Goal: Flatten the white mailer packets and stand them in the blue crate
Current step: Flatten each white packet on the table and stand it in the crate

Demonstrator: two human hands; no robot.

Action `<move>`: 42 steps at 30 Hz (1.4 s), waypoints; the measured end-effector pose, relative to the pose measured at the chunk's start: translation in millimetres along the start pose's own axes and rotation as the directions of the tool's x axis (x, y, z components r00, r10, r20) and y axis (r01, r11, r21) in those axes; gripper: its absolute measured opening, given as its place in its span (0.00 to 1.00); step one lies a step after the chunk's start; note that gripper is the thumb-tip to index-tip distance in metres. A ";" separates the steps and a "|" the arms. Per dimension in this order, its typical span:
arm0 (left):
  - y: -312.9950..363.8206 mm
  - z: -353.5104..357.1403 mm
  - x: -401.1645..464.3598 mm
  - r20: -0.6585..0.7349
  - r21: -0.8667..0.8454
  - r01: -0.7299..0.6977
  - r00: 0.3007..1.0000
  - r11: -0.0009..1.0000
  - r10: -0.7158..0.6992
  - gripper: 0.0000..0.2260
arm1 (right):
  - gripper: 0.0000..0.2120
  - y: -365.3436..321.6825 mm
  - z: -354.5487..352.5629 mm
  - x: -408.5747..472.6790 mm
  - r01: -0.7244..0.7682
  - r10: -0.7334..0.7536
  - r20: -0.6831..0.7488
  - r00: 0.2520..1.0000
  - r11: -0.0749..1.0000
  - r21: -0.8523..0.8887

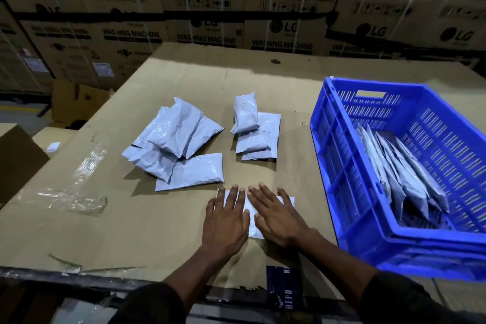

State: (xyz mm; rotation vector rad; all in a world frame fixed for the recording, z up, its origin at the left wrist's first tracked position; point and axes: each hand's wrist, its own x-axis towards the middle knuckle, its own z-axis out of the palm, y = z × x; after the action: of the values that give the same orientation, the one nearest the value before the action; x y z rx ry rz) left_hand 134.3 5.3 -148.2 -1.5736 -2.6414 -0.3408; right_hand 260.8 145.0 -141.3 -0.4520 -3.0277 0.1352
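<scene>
Head view: we press our left hand (226, 221) and right hand (276, 214), fingers flat, on a packet (252, 212) lying crosswise (left to right) on the cardboard tabletop (131, 218), beside the crate (349, 187); stacked boxes (205, 21) behind.

White glossy mailer packets (175, 139), bright blue crate (349, 187) with slotted lattice walls, plain tan cardboard surface (131, 218), brown stacked cartons (210, 21) with black printed lettering and logos, dark sleeves (155, 305), clear shiny tape (79, 192)
</scene>
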 end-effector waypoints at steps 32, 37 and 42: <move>-19.6 5.9 -9.0 0.053 0.010 -0.046 0.998 0.999 0.045 0.30 | 0.28 -6.9 -0.9 -17.5 -0.132 0.131 0.014 0.991 0.986 0.106; -18.5 6.6 -7.0 0.104 0.008 -0.034 0.994 0.999 0.033 0.29 | 0.30 -7.5 -3.5 -20.5 -0.120 0.117 0.051 0.992 0.990 0.074; -17.8 5.9 -8.8 0.121 0.002 -0.011 0.993 1.000 0.011 0.30 | 0.29 -9.2 -2.3 -21.0 -0.153 0.150 0.087 0.985 0.988 0.023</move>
State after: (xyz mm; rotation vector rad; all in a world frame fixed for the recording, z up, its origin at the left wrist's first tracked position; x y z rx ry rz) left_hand 123.5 -9.2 -158.2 -1.6582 -2.7188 -0.2482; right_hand 278.4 130.2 -139.4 -0.6913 -3.0663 0.2140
